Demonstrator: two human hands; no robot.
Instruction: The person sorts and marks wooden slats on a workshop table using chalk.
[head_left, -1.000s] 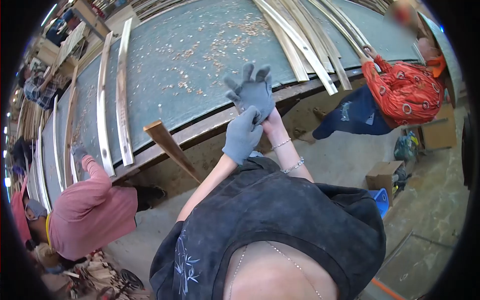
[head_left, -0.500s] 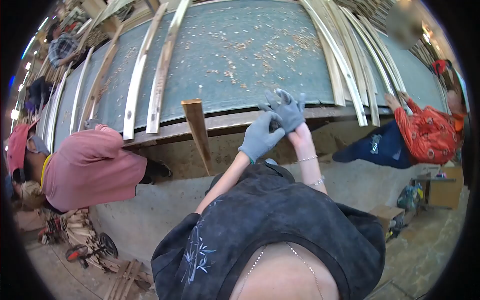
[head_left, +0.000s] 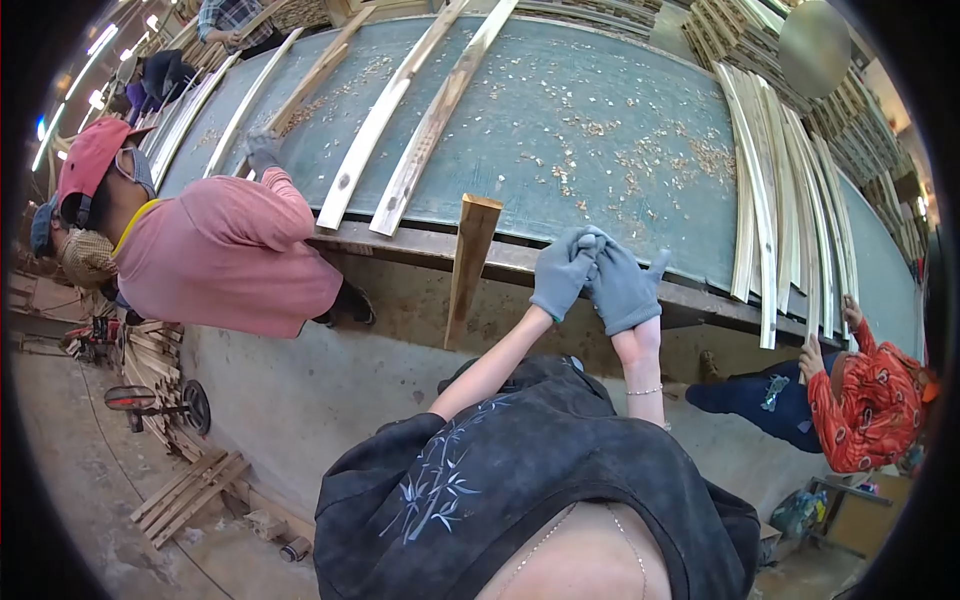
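My left hand [head_left: 562, 275] and my right hand [head_left: 622, 288] both wear grey work gloves and meet just over the near edge of the worktable [head_left: 690, 300]. The left fingers are curled in a pinch at the fingertips of the right glove. Stretched out toward that pinch, the right fingers hold nothing, and one of them points away to the right. Left of my hands an upright wooden post [head_left: 470, 265] stands against the table edge, apart from them.
Wooden strips [head_left: 440, 130] lie across the table on the left, with more strips [head_left: 790, 190] on the right. Wood chips [head_left: 640, 150] are scattered between. A person in pink [head_left: 220, 250] works at my left, another in red [head_left: 870, 405] at my right. Scrap wood [head_left: 190, 495] lies on the floor.
My view has turned, so the table sits differently. The right fingers, spread before, have come together at the left hand's pinch. The person in pink has reached an arm further over the table.
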